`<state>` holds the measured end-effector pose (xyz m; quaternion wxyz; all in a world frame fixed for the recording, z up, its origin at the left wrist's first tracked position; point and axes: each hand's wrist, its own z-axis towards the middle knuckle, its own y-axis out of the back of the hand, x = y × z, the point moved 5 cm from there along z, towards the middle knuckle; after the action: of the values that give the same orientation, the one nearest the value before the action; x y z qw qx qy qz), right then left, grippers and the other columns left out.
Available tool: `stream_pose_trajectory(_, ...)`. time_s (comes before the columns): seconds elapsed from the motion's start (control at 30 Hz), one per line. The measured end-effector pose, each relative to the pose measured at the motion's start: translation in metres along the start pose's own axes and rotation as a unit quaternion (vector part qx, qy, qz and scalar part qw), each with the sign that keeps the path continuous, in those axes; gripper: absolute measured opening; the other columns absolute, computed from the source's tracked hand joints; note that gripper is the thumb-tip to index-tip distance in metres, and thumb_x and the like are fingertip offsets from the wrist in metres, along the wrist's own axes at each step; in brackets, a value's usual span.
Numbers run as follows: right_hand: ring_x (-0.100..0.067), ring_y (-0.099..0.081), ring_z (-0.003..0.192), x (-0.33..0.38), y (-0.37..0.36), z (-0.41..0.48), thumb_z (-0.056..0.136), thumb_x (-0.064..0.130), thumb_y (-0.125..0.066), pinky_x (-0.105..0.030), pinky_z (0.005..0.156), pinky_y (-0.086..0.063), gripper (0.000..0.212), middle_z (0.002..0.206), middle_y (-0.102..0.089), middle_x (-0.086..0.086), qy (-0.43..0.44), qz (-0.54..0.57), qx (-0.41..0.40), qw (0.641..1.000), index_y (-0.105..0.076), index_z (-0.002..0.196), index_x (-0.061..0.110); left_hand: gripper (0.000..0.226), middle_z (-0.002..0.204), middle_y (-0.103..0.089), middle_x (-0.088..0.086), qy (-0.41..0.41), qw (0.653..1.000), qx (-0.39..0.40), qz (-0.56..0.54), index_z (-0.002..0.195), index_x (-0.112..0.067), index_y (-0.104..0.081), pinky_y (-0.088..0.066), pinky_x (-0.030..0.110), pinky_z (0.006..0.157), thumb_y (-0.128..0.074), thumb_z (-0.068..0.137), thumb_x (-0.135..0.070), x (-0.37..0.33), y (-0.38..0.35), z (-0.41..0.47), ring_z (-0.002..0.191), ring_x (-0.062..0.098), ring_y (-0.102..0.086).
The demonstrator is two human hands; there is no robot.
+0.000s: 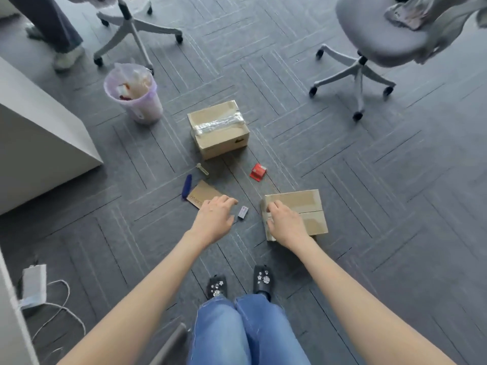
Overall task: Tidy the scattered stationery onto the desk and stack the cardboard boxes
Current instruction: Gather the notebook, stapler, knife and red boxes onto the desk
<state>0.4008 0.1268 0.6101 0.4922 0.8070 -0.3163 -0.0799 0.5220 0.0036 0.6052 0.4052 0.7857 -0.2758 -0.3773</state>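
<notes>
Covering one corner of the flat cardboard box (303, 209), right hand (284, 225) loosely curled; left hand (213, 219) spread, empty.

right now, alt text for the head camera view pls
A person reaches down to a grey carpet: right hand on a flat cardboard box, left hand over a card. A taped box sits beyond.

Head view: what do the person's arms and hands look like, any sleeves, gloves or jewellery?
Both arms are bare from the frame's bottom edge to the wrist; no sleeves show. The left hand and right hand wear no gloves, and no rings, watch or bracelet are visible.
</notes>
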Motion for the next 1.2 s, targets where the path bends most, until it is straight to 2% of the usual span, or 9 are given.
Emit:
stream_pose_trajectory(0.2,-0.028,-0.053,0.111,-0.046,-0.109,0.08,0.094,0.017,-0.049,-0.037,0.082,-0.044,0.026,0.119,-0.051,-0.008,0.012,0.0,0.007,1.0,-0.046,0.118,0.01,0.043,0.133,-0.052,0.001,0.019,1.0,0.007,0.009,0.134,-0.02,-0.047,-0.036,0.037,0.1,-0.05,0.092,-0.023,0.044,-0.119,0.081,0.121,0.022,-0.047)
stream_pose_trajectory(0.5,-0.026,-0.055,0.109,-0.09,-0.348,0.281,0.086,0.001,-0.053,-0.037,0.074,-0.047,0.034,0.117,-0.049,-0.006,0.097,-0.061,-0.015,0.993,-0.046,0.118,0.012,0.043,0.133,-0.051,-0.002,0.047,0.999,0.004,0.018,0.133,-0.023,-0.047,-0.038,0.037,0.101,-0.054,0.091,-0.024,0.181,-0.359,0.207,0.121,0.019,-0.048)
stream_pose_trajectory(0.67,-0.026,-0.05,0.113,-0.101,-0.454,0.369,0.08,-0.006,-0.057,-0.037,0.075,-0.048,0.047,0.123,-0.047,-0.007,0.161,-0.117,-0.012,0.98,-0.045,0.122,0.012,0.042,0.128,-0.053,-0.001,0.048,0.998,-0.04,0.018,0.13,-0.022,-0.05,-0.04,0.038,0.097,-0.055,0.089,-0.021,0.254,-0.455,0.26,0.117,0.021,-0.05)
stream_pose_trajectory(0.77,-0.026,-0.043,0.122,-0.105,-0.508,0.406,0.079,-0.003,-0.059,-0.037,0.082,-0.045,0.052,0.131,-0.043,-0.007,0.193,-0.155,-0.022,0.969,-0.045,0.127,0.012,0.043,0.125,-0.056,-0.001,0.044,0.996,-0.072,0.008,0.129,-0.021,-0.052,-0.041,0.039,0.097,-0.057,0.086,-0.016,0.294,-0.499,0.275,0.115,0.02,-0.051)
stream_pose_trajectory(0.83,-0.026,-0.039,0.126,-0.107,-0.529,0.419,0.077,0.003,-0.066,-0.04,0.089,-0.043,0.06,0.135,-0.04,-0.007,0.209,-0.17,-0.027,0.963,-0.042,0.131,0.014,0.043,0.122,-0.058,-0.001,0.036,0.994,-0.102,0.002,0.126,-0.02,-0.054,-0.043,0.039,0.095,-0.057,0.083,-0.013,0.313,-0.516,0.275,0.112,0.02,-0.054)
stream_pose_trajectory(0.9,-0.026,-0.04,0.122,-0.107,-0.54,0.425,0.073,0.004,-0.07,-0.04,0.089,-0.042,0.064,0.133,-0.041,-0.006,0.214,-0.175,-0.041,0.96,-0.042,0.13,0.016,0.042,0.12,-0.059,-0.004,0.043,0.993,-0.111,-0.009,0.124,-0.021,-0.056,-0.044,0.038,0.093,-0.057,0.083,-0.014,0.329,-0.527,0.27,0.109,0.018,-0.055)
stream_pose_trajectory(1.03,-0.023,-0.046,0.113,-0.099,-0.533,0.435,0.082,0.005,-0.061,-0.035,0.084,-0.04,0.047,0.124,-0.049,-0.003,0.222,-0.159,-0.104,0.956,-0.041,0.124,0.014,0.044,0.115,-0.055,-0.009,0.023,0.995,-0.093,-0.029,0.122,-0.029,-0.054,-0.045,0.04,0.095,-0.065,0.081,-0.039,0.352,-0.537,0.262,0.105,0.012,-0.053)
stream_pose_trajectory(1.13,-0.022,-0.051,0.096,-0.09,-0.523,0.446,0.085,0.008,-0.056,-0.033,0.07,-0.042,0.046,0.116,-0.058,-0.004,0.193,-0.097,-0.095,0.972,-0.034,0.126,0.01,0.053,0.114,-0.05,-0.01,0.019,0.996,-0.081,-0.021,0.118,-0.03,-0.054,-0.046,0.035,0.09,-0.072,0.073,-0.051,0.363,-0.538,0.256,0.107,0.01,-0.048)
stream_pose_trajectory(1.2,-0.023,-0.051,0.083,-0.083,-0.518,0.455,0.085,0.009,-0.053,-0.035,0.061,-0.045,0.04,0.108,-0.061,-0.006,0.172,-0.058,-0.082,0.98,-0.032,0.118,0.011,0.052,0.112,-0.048,-0.009,0.026,0.997,-0.078,-0.007,0.114,-0.031,-0.053,-0.049,0.037,0.086,-0.073,0.071,-0.052,0.367,-0.54,0.254,0.104,0.012,-0.048)
